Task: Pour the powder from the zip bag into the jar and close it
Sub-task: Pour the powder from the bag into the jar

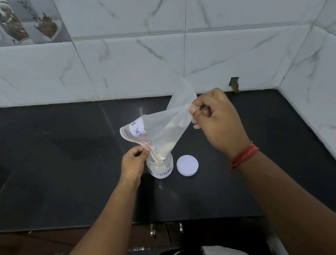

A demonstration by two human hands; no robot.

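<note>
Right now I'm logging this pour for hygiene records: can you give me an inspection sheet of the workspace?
Surface: black countertop, bare apart from the job's things.
Job's things: zip bag tilted, mouth at the open jar; powder sliding in; white lid lying beside the jar, apart.
Clutter: nothing seen.
Grippers: left hand pinches the bag's mouth; right hand lifts its bottom.
Cables: nothing seen.
Surroundings: marble-look wall tiles.

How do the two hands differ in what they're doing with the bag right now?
The left hand pinches the bag at its zip mouth, low beside the jar; the right hand pinches the bag's bottom edge, raised higher. The right wrist wears a red thread; the left is bare. Both grip the bag.
</note>
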